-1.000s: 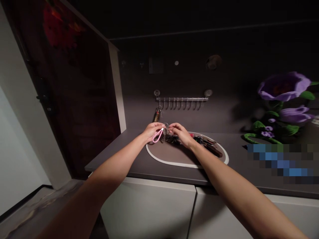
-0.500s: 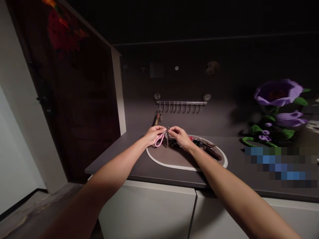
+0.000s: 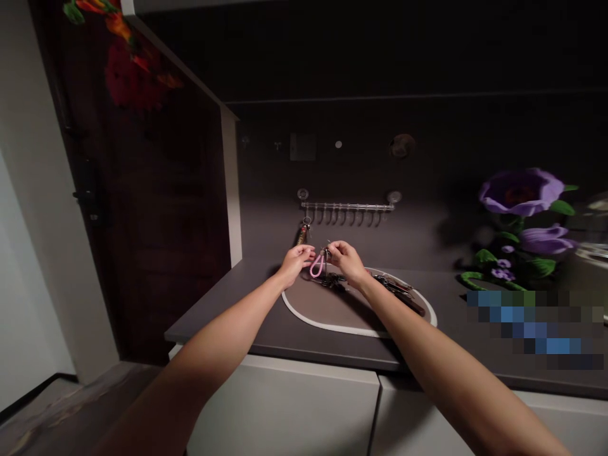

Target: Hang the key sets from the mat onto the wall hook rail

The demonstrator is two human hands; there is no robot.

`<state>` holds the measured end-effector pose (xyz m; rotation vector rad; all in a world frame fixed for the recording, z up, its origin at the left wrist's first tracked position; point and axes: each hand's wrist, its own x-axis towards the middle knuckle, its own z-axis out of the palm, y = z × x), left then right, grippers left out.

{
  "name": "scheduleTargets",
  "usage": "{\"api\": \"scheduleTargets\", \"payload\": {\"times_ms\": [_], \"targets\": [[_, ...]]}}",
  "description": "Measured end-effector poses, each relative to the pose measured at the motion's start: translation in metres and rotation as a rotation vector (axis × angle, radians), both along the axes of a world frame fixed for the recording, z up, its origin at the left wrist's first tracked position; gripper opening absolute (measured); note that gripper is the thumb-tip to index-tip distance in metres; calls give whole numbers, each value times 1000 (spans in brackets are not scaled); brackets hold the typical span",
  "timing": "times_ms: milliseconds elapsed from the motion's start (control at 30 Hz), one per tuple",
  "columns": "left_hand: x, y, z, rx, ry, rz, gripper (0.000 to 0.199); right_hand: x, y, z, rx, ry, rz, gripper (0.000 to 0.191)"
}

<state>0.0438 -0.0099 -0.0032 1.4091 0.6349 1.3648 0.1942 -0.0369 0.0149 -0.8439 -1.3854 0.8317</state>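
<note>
My right hand is closed in a pinch on a ring of keys above an oval mat with a white border. A pink loop strap hangs from the ring between my hands. Beside the strap is my left hand, its fingers apart and holding nothing. Under and right of my hands, several dark keys and small items lie on the mat. Behind my left hand, a patterned key holder hangs from the leftmost hook of a clear rail.
The rail is fixed to the wall above the dark countertop. Purple flowers with green leaves stand at the right, behind a blurred patch. A dark door is at the left, and a shelf overhangs the counter.
My left hand has let go of the pink strap and moved slightly away from it. The strap now hangs from my right hand. The camera view has tilted up slightly.
</note>
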Motion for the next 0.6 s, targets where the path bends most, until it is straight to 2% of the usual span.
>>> {"api": "scheduleTargets", "payload": {"times_ms": [133,300,433,600], "targets": [[-1,6,-2,112,155,220,15,-7,7,17,-66,28,-43,23],[-4,6,-3,344,408,462,21,-18,26,39,-75,14,-129,14],[-5,4,-2,412,504,545,21,-28,46,54,-84,0,-241,9],[-4,2,-1,471,577,595,21,-38,72,65,-71,-67,-427,14]]}}
